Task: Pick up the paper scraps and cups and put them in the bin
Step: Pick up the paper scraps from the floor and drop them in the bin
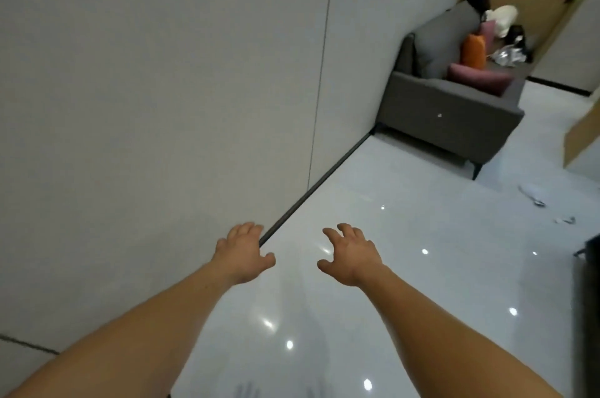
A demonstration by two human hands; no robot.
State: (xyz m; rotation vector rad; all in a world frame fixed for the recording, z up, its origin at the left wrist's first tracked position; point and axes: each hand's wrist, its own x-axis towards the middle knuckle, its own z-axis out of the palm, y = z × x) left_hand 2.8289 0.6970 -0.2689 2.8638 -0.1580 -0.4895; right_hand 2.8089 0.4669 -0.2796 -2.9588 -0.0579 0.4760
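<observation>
Both my arms reach forward over a glossy white tiled floor. My left hand (244,252) hangs palm down with loosely bent fingers and holds nothing. My right hand (350,255) is beside it, fingers spread and slightly curled, also holding nothing. Small pale scraps (532,195) lie on the floor far to the right, with another scrap (565,220) just below them. No cup or bin is clearly in view.
A plain grey wall (162,89) fills the left, meeting the floor at a dark baseboard (319,183). A dark grey sofa (454,115) with orange and pink cushions stands at the back right. A dark object (589,284) sits at the right edge.
</observation>
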